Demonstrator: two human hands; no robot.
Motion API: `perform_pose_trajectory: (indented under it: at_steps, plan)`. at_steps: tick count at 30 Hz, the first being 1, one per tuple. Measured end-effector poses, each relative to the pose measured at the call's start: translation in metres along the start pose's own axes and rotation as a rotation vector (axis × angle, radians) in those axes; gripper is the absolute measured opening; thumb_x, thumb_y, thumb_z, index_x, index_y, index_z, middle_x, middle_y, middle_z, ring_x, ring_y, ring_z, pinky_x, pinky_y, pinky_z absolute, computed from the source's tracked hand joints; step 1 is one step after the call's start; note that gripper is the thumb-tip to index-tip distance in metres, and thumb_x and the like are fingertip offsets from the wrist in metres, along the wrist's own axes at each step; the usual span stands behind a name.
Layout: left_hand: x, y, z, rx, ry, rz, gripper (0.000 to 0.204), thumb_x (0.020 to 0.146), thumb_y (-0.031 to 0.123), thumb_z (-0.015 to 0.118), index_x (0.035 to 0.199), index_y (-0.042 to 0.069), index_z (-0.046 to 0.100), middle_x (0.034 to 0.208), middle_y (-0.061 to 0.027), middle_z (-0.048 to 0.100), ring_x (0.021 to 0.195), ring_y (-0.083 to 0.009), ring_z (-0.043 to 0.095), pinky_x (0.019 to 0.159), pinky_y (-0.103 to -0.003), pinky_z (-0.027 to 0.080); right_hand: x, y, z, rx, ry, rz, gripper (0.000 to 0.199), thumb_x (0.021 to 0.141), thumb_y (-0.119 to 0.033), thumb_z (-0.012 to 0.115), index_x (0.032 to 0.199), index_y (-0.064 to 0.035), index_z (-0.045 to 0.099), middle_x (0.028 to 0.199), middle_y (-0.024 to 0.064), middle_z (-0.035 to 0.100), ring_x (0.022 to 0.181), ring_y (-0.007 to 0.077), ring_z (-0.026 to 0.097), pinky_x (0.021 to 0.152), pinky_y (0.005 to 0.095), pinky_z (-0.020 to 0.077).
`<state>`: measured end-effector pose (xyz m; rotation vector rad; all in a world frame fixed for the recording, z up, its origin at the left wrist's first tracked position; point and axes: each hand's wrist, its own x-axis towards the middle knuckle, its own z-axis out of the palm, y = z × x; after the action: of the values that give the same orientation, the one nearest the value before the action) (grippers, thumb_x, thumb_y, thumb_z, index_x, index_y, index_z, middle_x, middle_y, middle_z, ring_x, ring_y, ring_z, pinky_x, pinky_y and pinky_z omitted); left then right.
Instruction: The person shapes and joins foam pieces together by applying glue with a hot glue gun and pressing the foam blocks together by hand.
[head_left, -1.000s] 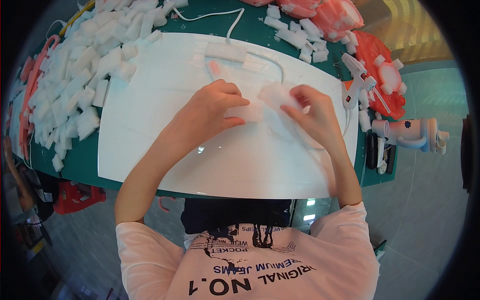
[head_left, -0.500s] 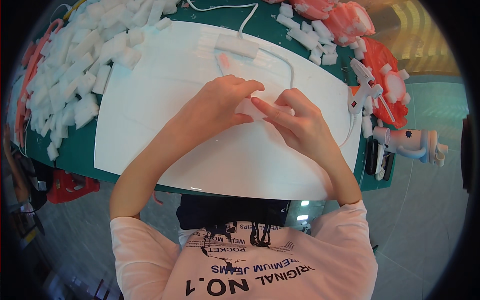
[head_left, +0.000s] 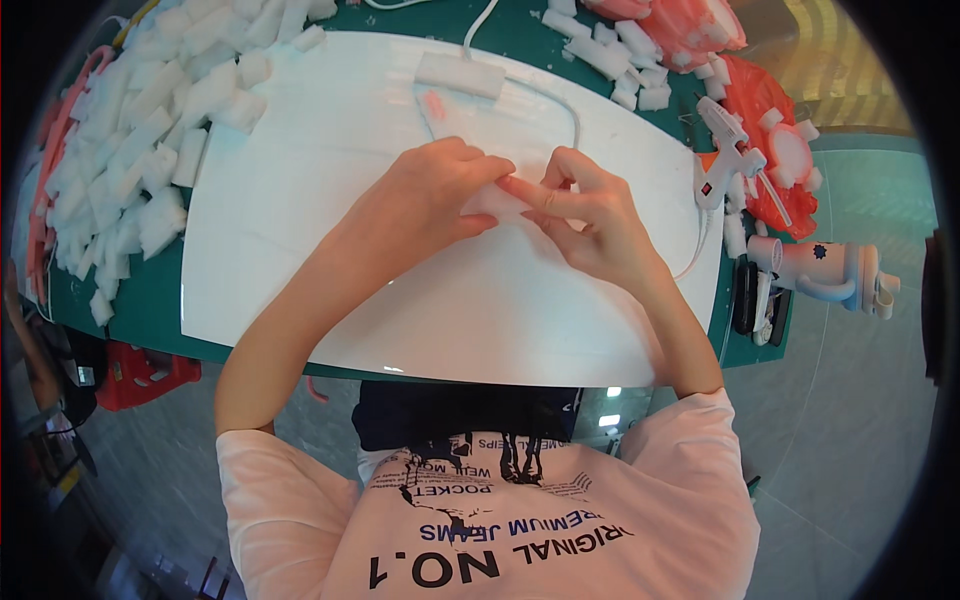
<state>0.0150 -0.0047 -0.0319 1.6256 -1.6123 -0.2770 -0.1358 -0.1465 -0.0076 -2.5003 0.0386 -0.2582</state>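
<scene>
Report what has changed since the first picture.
The bare right hand has moved leftward to meet the bare left hand at the small white foam piece between them; whether anything was let go is hidden. The white hot-glue gun and the heaped white foam blocks stayed put.

Board (head_left: 330, 130) on table (head_left: 150, 325), foam blocks (head_left: 165, 130) left, glue gun (head_left: 728, 155) right, bottle (head_left: 825, 268) farther right
</scene>
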Motion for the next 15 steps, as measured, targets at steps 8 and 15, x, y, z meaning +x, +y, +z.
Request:
perform_pose_trajectory:
  at_steps: [8,15]
  plan:
    - [0.001,0.009,-0.002,0.057,-0.054,0.020,0.043,0.063,0.002,0.071,0.104,0.004,0.060,0.082,-0.0112,0.059,0.078,-0.0264,0.058,0.068,-0.034,0.049,-0.003,-0.008,0.007,-0.261,0.052,-0.142,0.038,0.065,0.007,0.059,0.099,-0.0093,0.065,0.077,0.0062,0.047,0.069,0.0208,0.047,0.060,0.0317,0.0444]
    - [-0.001,-0.001,-0.003,0.077,-0.095,0.026,0.046,0.062,0.002,0.072,0.106,0.006,0.061,0.081,-0.0118,0.059,0.077,-0.0278,0.058,0.068,-0.034,0.049,0.014,-0.031,0.008,-0.425,0.043,-0.189,0.033,0.067,0.007,0.060,0.095,-0.0100,0.067,0.072,0.0071,0.044,0.069,0.0217,0.046,0.059,0.0319,0.0426]
